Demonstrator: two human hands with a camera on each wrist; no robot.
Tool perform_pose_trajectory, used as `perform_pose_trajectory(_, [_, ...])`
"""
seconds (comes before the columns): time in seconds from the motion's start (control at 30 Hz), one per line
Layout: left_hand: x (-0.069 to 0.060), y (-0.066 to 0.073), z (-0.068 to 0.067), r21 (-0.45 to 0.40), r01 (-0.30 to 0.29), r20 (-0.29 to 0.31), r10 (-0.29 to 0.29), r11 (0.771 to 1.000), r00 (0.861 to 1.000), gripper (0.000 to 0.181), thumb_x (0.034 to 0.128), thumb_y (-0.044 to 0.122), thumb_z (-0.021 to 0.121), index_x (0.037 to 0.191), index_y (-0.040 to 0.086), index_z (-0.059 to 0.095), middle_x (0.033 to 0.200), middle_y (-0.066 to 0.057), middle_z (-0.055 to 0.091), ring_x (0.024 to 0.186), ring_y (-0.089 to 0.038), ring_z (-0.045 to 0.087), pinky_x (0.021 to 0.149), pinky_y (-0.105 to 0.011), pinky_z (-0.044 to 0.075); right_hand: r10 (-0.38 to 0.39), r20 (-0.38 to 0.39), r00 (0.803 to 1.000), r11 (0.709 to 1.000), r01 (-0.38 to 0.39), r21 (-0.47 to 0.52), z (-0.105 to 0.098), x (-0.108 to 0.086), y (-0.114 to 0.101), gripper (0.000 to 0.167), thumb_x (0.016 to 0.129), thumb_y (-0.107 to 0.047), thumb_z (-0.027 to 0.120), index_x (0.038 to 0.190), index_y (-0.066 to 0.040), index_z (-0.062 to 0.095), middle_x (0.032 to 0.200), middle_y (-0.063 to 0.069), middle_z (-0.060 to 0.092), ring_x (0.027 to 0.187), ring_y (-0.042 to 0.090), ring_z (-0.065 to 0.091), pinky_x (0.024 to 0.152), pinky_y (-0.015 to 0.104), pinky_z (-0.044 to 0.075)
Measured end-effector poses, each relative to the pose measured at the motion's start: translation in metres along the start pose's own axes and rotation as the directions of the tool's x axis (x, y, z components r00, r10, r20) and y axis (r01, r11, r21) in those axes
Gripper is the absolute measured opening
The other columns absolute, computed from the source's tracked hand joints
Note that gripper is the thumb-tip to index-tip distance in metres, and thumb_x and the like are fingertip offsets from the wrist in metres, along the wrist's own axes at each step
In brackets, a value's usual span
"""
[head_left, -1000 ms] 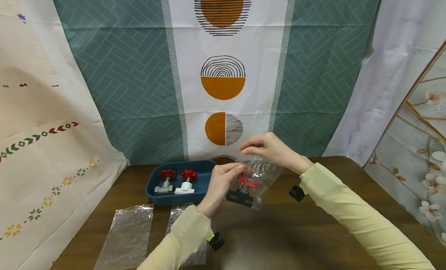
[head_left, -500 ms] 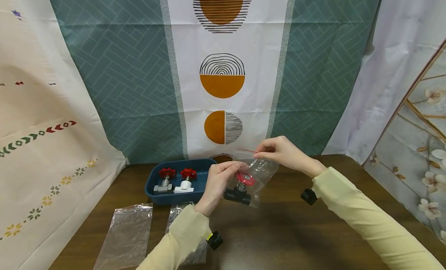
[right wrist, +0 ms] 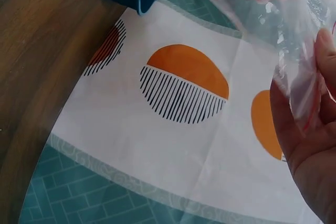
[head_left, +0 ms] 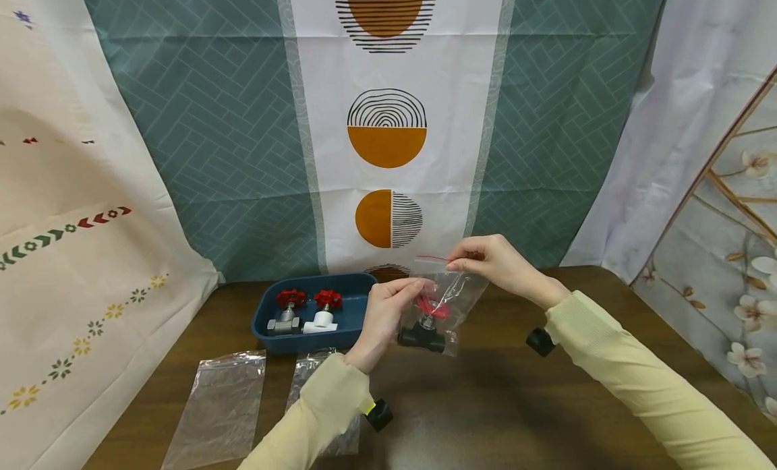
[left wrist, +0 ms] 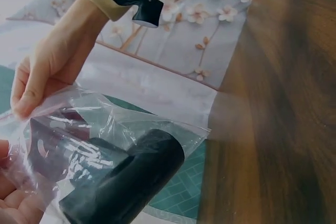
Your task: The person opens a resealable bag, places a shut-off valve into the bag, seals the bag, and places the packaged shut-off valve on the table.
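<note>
So my feed has a clear, thin plastic zip bag with a red seal line [head_left: 464, 291] held up above the brown wooden counter [head_left: 485, 416], just off the right end of my landmark, the dark blue rounded plastic tray [head_left: 340, 340]. Inside it, as far as I can tell, is a black tee-shaped pipe valve [head_left: 421, 337] with a red handwheel [head_left: 436, 310].

Both hands are busy. The left hand [head_left: 384, 315], nearer the tray, pinches the bag right by the wheel; can't tell if it's got the wheel too. The right hand [head_left: 494, 261], farther right of the tray, pinches the bag's upper edge by the red line.

Handling-wise, I'd guess the valve is stiff and a bit weighty for such floppy film, so it'll swing and drag the bag down. The film looks slick and easy to crease. I'd support the load at the wheel or black body and only steer the bag by its top edge.

Versus a second ago: the right hand has slid away from the left, farther right of the tray, and the red line now pokes out past its fingertips. The silver metal valve [head_left: 284, 324] and white plastic valve [head_left: 320, 324] in the tray haven't budged.
</note>
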State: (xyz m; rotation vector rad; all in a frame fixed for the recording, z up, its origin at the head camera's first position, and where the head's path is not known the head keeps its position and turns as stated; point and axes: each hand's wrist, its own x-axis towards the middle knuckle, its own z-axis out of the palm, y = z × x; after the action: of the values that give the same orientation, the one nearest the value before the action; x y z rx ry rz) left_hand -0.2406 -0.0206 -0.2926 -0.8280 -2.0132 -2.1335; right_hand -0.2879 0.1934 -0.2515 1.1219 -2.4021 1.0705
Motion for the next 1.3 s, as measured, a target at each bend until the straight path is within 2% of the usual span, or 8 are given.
perform_pose_trajectory(0.1, [0.002,-0.005,0.002,-0.058,0.020,0.001,-0.020,0.998,1.000,0.023,0.0924,0.003,0.050,0.103,-0.015,0.061,0.096,-0.025,0.062,0.072,-0.025,0.057,0.063,-0.026,0.048,-0.007,0.007,1.000,1.000,0.007,-0.020,-0.001,0.000,0.001,0.007,0.078,-0.010,0.069,0.085,-0.010,0.068,0.076,-0.004,0.063,0.063,0.014,0.054,0.058,0.027,0.047])
perform_pose_trajectory(0.2, [0.005,-0.011,0.004,-0.094,0.036,0.035,-0.033,0.995,0.999,0.025,0.0919,0.003,0.050,0.107,-0.015,0.058,0.102,-0.026,0.060,0.087,-0.030,0.057,0.076,-0.034,0.047,-0.016,0.010,1.000,0.999,0.016,-0.039,-0.002,-0.003,0.004,0.006,0.080,-0.010,0.068,0.086,-0.011,0.067,0.076,-0.004,0.063,0.062,0.011,0.057,0.057,0.027,0.049])
perform_pose_trajectory(0.3, [0.007,-0.014,0.005,-0.006,0.044,0.080,-0.044,0.999,0.996,0.027,0.0916,0.006,0.052,0.111,-0.011,0.058,0.107,-0.021,0.059,0.096,-0.031,0.055,0.084,-0.041,0.043,-0.032,0.014,0.999,0.997,0.033,-0.067,-0.003,-0.006,0.007,0.006,0.081,-0.007,0.066,0.086,-0.010,0.066,0.077,-0.003,0.064,0.063,0.010,0.059,0.057,0.027,0.050])
perform_pose_trajectory(0.43, [0.007,-0.015,0.006,0.156,0.058,0.125,-0.077,0.986,0.989,0.031,0.0904,0.013,0.056,0.118,-0.003,0.056,0.111,-0.013,0.059,0.098,-0.022,0.055,0.085,-0.034,0.043,-0.052,0.020,0.998,0.992,0.054,-0.115,-0.006,-0.011,0.011,0.006,0.081,-0.007,0.065,0.086,-0.011,0.065,0.078,-0.003,0.064,0.064,0.010,0.059,0.058,0.027,0.049])
perform_pose_trajectory(0.77, [-0.005,-0.015,-0.006,0.326,0.091,0.133,-0.141,0.941,0.981,0.029,0.0898,0.016,0.057,0.116,0.002,0.058,0.111,-0.011,0.059,0.101,-0.020,0.054,0.085,-0.036,0.041,0.058,0.100,0.993,0.983,-0.039,-0.178,-0.029,-0.031,0.027,0.008,0.087,-0.004,0.057,0.088,-0.012,0.055,0.083,-0.006,0.064,0.071,0.012,0.058,0.059,0.031,0.044])
perform_pose_trajectory(1.03, [-0.019,-0.055,-0.028,0.484,0.011,0.249,-0.150,0.875,0.957,0.019,0.0887,0.029,0.059,0.102,0.016,0.066,0.095,0.012,0.062,0.089,-0.007,0.055,0.077,-0.031,0.045,0.136,0.064,0.989,0.969,-0.119,-0.219,-0.054,-0.064,0.059,0.007,0.092,-0.004,0.050,0.092,-0.011,0.050,0.079,-0.003,0.061,0.067,0.013,0.058,0.054,0.028,0.039])
perform_pose_trajectory(1.23, [-0.036,-0.054,-0.044,0.620,-0.074,0.331,-0.175,0.781,0.927,0.013,0.0887,0.021,0.059,0.096,0.013,0.067,0.090,0.010,0.062,0.082,-0.005,0.057,0.072,-0.029,0.047,0.150,0.018,0.989,0.951,-0.139,-0.278,-0.069,-0.085,0.088,0.010,0.092,-0.003,0.049,0.089,-0.012,0.051,0.073,0.000,0.048,0.062,0.012,0.044,0.054,0.027,0.037])
perform_pose_trajectory(1.3, [-0.040,-0.054,-0.050,0.638,-0.089,0.345,-0.181,0.765,0.921,0.012,0.0886,0.020,0.059,0.095,0.013,0.067,0.089,0.009,0.062,0.082,-0.005,0.056,0.073,-0.030,0.047,0.166,0.029,0.986,0.952,-0.152,-0.265,-0.073,-0.090,0.098,0.011,0.092,-0.002,0.048,0.088,-0.012,0.050,0.072,0.000,0.047,0.062,0.012,0.044,0.053,0.027,0.037])
